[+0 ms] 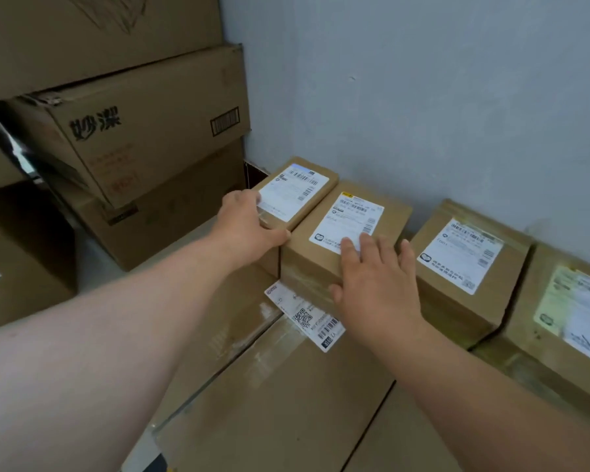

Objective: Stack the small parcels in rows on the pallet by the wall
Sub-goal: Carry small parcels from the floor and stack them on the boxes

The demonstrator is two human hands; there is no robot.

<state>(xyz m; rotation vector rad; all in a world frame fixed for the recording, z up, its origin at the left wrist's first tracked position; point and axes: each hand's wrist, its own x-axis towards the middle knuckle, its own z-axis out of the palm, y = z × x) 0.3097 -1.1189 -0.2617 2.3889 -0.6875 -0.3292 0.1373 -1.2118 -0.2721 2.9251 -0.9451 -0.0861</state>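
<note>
At centre frame by the wall (423, 97), my right hand (372, 281) lies flat, fingers spread, on the taller parcel (321, 267), brown and white-labelled. My left hand (249, 226) grips the flatter parcel (298, 192) to its upper left, long axis toward the wall.

One wide-angle camera sits on the person's head and looks forward and steeply down. It faces the pale wall (423, 97), with the corner and the stacked cartons (133, 131) at the left of the frame. It is near the work: both forearms run in from the lower edge, and the left hand (249, 226) and right hand (375, 284) meet the parcels (447, 301) around mid-frame. The parcels' row slants off to the right edge along the wall.
</note>
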